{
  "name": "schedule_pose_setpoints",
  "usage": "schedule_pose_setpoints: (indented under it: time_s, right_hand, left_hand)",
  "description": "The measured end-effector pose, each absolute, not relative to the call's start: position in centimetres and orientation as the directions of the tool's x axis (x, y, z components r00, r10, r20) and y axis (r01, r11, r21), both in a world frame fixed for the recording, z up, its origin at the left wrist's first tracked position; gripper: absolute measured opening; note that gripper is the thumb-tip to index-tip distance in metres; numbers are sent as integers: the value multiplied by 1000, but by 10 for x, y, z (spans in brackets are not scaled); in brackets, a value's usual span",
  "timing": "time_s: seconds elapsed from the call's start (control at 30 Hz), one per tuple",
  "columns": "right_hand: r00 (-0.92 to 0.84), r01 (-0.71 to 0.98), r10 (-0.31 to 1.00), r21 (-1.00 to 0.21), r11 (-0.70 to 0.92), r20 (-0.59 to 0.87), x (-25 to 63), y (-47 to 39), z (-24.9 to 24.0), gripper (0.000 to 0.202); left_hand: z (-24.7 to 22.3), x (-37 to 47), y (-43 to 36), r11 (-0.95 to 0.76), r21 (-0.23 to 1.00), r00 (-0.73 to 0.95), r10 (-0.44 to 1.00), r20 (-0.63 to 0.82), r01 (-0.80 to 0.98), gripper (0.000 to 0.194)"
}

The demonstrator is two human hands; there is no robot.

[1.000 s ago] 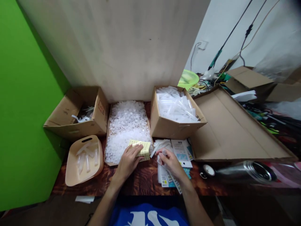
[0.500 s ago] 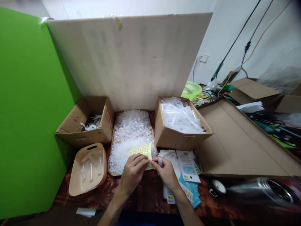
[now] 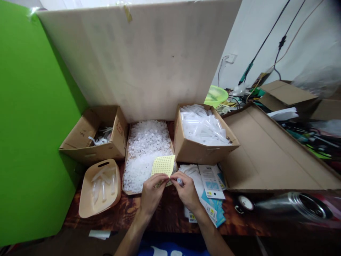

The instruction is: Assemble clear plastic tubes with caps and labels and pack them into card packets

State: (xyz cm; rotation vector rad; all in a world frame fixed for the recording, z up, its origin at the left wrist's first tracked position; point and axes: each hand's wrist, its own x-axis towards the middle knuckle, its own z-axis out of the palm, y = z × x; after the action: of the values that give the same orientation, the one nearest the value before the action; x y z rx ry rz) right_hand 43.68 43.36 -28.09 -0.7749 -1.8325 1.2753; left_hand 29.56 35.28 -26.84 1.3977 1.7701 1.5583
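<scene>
My left hand [image 3: 151, 195] is closed on the lower edge of a pale yellow sheet of small round stickers [image 3: 163, 165], which stands up toward the back. My right hand [image 3: 187, 193] keeps a small translucent plastic tube [image 3: 180, 182] between its curled fingers. Its thumb and index fingertips pinch at the sheet's lower right corner, close to my left fingertips; whether a sticker is between them is too small to tell. Behind the sheet lies a shallow cardboard tray [image 3: 126, 156] full of small clear plastic pieces [image 3: 149, 137].
An open carton [image 3: 207, 153] heaped with clear tubes stands right of the tray, another carton [image 3: 90, 153] to its left. A beige basket [image 3: 85, 199] holds several tubes. Printed packets [image 3: 211, 183], a steel flask [image 3: 279, 209] and a large cardboard lid [image 3: 266, 153] lie at right.
The sticker sheet has turned more upright and its face shows more fully. Both hands have drawn closer together at its lower edge. The view has tipped downward slightly.
</scene>
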Motion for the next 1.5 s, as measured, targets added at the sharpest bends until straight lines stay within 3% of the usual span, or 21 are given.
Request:
schedule_pose_setpoints:
  time_s: [0.27, 0.5, 0.9, 1.17, 1.5]
  right_hand:
    - [-498, 78, 833, -944, 320, 241, 433, 428, -281, 17]
    - [-487, 82, 832, -935, 345, 264, 432, 426, -283, 17]
    - [-479, 112, 816, -900, 421, 322, 428, 426, -286, 17]
    - [-484, 106, 818, -907, 408, 311, 428, 426, -285, 16]
    - [-464, 122, 844, -924, 362, 270, 428, 424, -285, 14]
  left_hand:
    - [-276, 298, 347, -141, 840, -399, 831, 389, 525, 15]
    - [-272, 295, 350, -133, 847, -404, 834, 376, 514, 10]
    - [-278, 296, 354, -177, 777, -325, 836, 443, 604, 19]
    - [-275, 291, 354, -135, 827, -335, 869, 363, 546, 14]
    - [-275, 287, 358, -142, 780, -201, 924, 325, 610, 15]
